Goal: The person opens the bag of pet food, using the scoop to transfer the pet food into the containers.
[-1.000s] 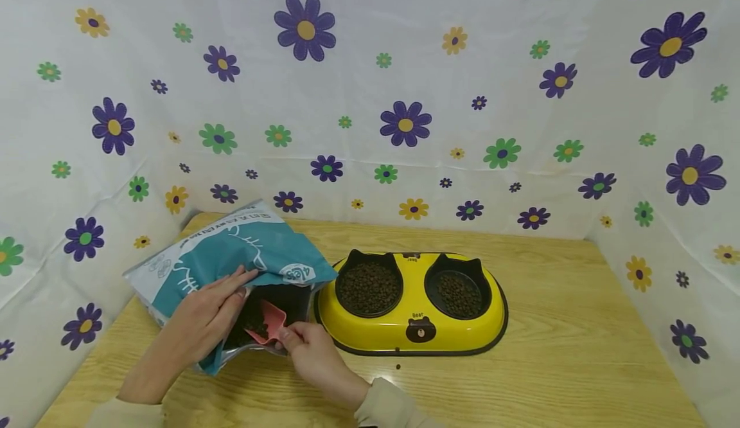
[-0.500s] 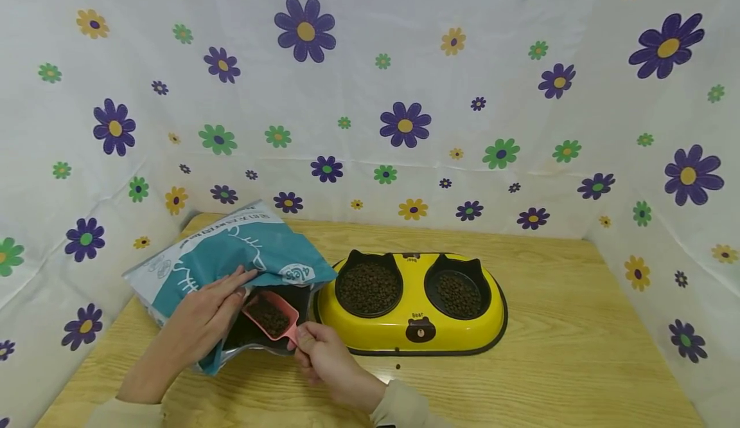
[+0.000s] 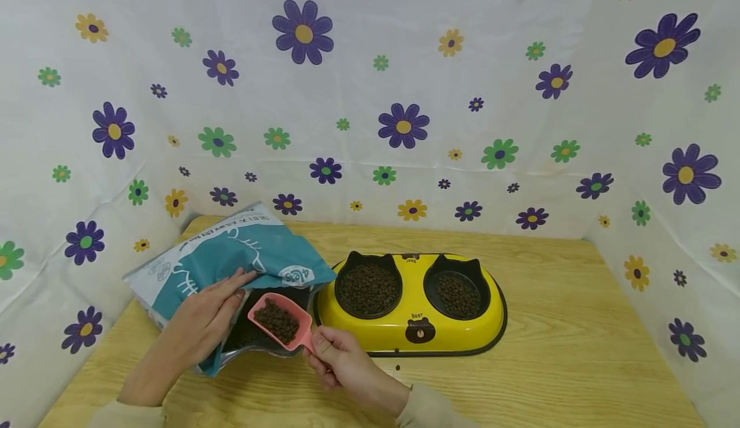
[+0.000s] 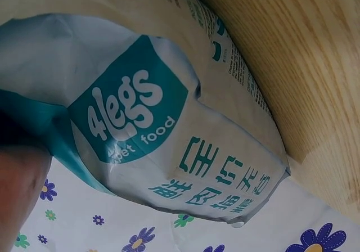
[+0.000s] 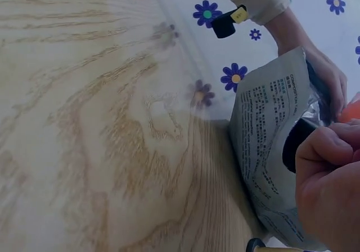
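A teal and white pet food bag [image 3: 254, 258] lies on its side on the table at left, its mouth facing the person. My left hand [image 3: 202, 319] holds the bag's mouth edge, fingers lying along the teal top; the left wrist view shows the "4legs" panel [image 4: 129, 100] close up. In my right hand [image 3: 341, 357] is the handle of a pink scoop [image 3: 302, 338], gripped between thumb and curled fingers. Brown kibble [image 3: 277, 321] fills the scoop, which is level just in front of the open mouth. The right wrist view shows only a bit of the scoop.
Right of the bag stands a yellow double pet bowl [image 3: 413, 335]. Its left black bowl [image 3: 354, 259] holds more kibble than the right black bowl [image 3: 476, 268]. One stray kibble piece [image 3: 397, 367] lies on the wooden table [image 3: 555, 325]. Flower-print cloth [image 3: 347, 94] hangs behind and at both sides.
My right hand has drawn the scoop out of the bag's interior, toward the right and the person, and levelled it with kibble inside. The left hand and bag have hardly moved.
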`<action>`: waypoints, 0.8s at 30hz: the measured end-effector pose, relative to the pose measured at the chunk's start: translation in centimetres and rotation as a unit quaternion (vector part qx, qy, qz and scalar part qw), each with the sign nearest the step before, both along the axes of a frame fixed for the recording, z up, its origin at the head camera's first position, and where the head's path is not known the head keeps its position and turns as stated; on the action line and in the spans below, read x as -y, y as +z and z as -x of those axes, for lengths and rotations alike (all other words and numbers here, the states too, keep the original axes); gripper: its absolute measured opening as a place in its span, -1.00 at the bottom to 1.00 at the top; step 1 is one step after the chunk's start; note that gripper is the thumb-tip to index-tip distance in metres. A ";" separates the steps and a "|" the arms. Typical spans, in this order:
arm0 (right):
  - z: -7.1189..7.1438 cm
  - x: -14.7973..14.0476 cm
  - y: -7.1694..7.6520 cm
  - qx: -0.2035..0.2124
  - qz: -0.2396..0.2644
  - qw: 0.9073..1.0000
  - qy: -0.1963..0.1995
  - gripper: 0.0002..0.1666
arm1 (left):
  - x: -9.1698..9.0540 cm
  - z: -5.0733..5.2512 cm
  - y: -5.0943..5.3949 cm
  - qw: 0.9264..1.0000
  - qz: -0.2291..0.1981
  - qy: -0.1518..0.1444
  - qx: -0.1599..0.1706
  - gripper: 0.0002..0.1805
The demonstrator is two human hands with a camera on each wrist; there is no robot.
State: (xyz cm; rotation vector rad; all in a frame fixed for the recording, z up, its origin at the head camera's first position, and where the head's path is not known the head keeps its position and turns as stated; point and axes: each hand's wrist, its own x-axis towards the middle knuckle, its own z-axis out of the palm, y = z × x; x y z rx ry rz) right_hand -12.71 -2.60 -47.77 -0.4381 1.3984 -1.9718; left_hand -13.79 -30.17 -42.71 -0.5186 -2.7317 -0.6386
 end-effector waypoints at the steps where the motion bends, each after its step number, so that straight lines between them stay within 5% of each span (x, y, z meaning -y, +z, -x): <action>1: -0.1 -0.2 0.0 0.002 0.004 1.000 -0.001 -0.59 | 0.0 0.0 0.0 1.000 0.000 -0.001 0.001 -0.57; 8: 0.2 -2.1 0.6 0.018 0.006 0.999 -0.034 -0.60 | 0.1 0.1 -0.3 1.000 0.001 0.001 0.002 -0.56; 12: 0.6 -4.1 0.6 -0.008 -0.016 0.998 -0.060 -0.61 | 0.1 0.1 -0.3 1.000 0.003 0.002 0.006 -0.56; 24: 2.5 -11.7 0.2 -0.033 -0.092 0.979 -0.178 -0.57 | -0.1 -0.1 -0.2 1.000 0.001 0.005 0.013 -0.56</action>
